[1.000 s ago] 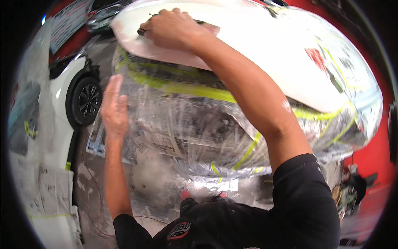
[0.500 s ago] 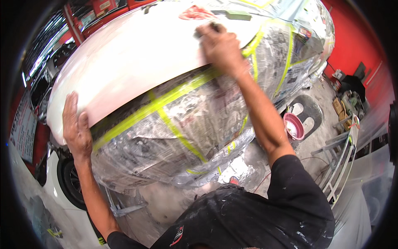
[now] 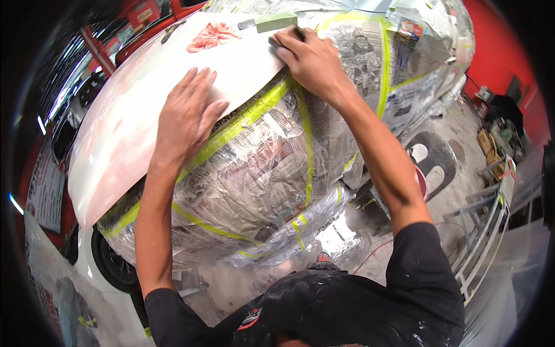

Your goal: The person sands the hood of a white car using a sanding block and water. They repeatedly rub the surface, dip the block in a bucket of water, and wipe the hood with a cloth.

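A curved white car body panel with pinkish patches stretches from the left side to the top middle. My left hand rests on it near its lower edge, fingers extended. Near the panel's far right end, my right hand is closed around a small dark sanding pad, mostly covered by the fingers, and presses it to the surface. Just beyond lies a long green block. A crumpled pink-red cloth sits on the panel between the hands, farther back.
Newspaper and clear plastic masking, held with yellow-green tape, cover the car below the panel. On the floor at right are a reddish bucket, partly behind my right arm, and a metal stand. A wheel shows lower left.
My left hand has moved right and farther up along the panel. My right hand stays on the panel with the pad, now nearer its right edge. The view has shifted.
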### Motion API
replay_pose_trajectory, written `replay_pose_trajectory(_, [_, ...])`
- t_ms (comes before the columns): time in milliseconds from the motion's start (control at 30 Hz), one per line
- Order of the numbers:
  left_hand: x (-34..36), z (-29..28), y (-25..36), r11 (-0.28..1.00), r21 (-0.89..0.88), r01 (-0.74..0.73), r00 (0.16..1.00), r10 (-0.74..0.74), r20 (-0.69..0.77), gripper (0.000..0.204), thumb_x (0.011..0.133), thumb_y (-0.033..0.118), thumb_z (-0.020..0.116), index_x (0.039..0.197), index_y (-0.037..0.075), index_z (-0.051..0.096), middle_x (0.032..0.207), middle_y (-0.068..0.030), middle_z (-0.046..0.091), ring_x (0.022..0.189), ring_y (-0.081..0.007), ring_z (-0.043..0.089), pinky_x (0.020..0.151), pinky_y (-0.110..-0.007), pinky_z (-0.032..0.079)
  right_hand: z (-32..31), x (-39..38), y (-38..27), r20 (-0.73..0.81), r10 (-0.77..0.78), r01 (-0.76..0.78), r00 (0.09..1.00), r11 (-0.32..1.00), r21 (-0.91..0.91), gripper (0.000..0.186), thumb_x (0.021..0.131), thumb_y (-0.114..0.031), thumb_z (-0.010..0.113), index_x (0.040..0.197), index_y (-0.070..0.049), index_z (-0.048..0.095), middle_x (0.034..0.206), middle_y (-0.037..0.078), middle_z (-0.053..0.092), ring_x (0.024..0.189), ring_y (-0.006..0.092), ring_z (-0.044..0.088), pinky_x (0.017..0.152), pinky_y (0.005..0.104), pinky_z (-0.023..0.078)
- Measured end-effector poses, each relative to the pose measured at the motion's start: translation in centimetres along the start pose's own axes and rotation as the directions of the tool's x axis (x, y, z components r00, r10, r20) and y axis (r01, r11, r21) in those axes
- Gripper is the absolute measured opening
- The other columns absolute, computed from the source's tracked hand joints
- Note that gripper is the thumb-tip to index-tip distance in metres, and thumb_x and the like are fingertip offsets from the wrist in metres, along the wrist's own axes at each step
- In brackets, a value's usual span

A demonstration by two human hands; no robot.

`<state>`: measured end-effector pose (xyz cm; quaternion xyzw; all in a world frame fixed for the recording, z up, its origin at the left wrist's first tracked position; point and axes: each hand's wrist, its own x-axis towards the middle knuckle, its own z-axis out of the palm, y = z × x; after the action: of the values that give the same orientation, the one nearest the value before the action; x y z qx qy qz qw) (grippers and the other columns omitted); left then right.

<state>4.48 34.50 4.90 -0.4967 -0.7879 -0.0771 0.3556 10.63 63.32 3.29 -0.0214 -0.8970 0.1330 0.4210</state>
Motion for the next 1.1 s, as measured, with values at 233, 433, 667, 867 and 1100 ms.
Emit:
replay_pose_trajectory(233, [7.9, 8.0, 4.2, 0.965, 0.251, 0.080, 0.996, -0.087, 0.017, 0.096, 0.097, 0.073, 0.046, 0.141, -0.012, 0.047, 0.147, -0.0303, 0.050, 0.140, -0.0396, 0.048, 0.119, -0.047, 0.035, -6.2, -14.3, 6.7, -0.054, 0.015, -0.012, 0.998, 0.998, 0.058, 0.040, 0.096, -0.019, 0.068, 0.136, -0.015, 0.069, 0.145, 0.027, 0.056, 0.134, 0.0406, 0.053, 0.113, 0.0462, 0.039])
replay_pose_trajectory(433, [14.9, 9.4, 7.9, 0.938, -0.062, 0.340, 0.938, -0.333, 0.099, 0.081, 0.084, 0.070, 0.068, 0.102, -0.009, 0.068, 0.108, -0.0272, 0.067, 0.104, -0.0406, 0.068, 0.094, -0.046, 0.055, -7.2, -18.0, 8.9, 0.038, 0.035, -0.041, 0.999, 0.986, 0.160, 0.043, 0.097, -0.004, 0.059, 0.140, -0.002, 0.063, 0.147, 0.024, 0.057, 0.140, 0.0398, 0.049, 0.117, 0.0441, 0.035])
replay_pose_trajectory(667, [7.2, 6.1, 4.6, 0.949, 0.040, 0.314, 0.946, -0.316, 0.072, 0.089, 0.092, 0.070, 0.059, 0.132, -0.010, 0.056, 0.132, -0.0280, 0.061, 0.129, -0.0406, 0.056, 0.115, -0.047, 0.041, -7.6, -19.1, 8.9, 0.062, -0.013, -0.004, 0.998, 0.967, 0.256, 0.045, 0.099, -0.004, 0.053, 0.144, 0.000, 0.059, 0.150, 0.022, 0.055, 0.143, 0.0390, 0.047, 0.119, 0.0449, 0.033])
replay_pose_trajectory(867, [-9.9, -2.6, -7.0, 0.764, 0.254, 0.593, 0.795, -0.606, -0.030, 0.113, 0.094, 0.086, 0.016, 0.149, -0.009, 0.042, 0.154, -0.0320, 0.043, 0.148, -0.0409, 0.039, 0.125, -0.048, 0.025, -8.1, -22.3, 11.4, 0.141, 0.043, -0.071, 0.989, 0.977, 0.200, 0.043, 0.106, -0.010, 0.051, 0.148, -0.003, 0.056, 0.152, 0.015, 0.055, 0.146, 0.0346, 0.045, 0.119, 0.0421, 0.031])
replay_pose_trajectory(1100, [-22.7, -10.2, -19.0, 0.539, 0.312, 0.783, 0.578, -0.815, -0.041, 0.085, 0.105, 0.063, 0.030, 0.143, -0.010, 0.052, 0.151, -0.0315, 0.048, 0.147, -0.0412, 0.039, 0.124, -0.045, 0.027, -9.6, -23.6, 11.3, 0.172, 0.084, -0.108, 0.981, 0.985, 0.136, 0.044, 0.103, -0.007, 0.053, 0.147, -0.001, 0.056, 0.154, 0.021, 0.051, 0.146, 0.0362, 0.044, 0.120, 0.0438, 0.031])
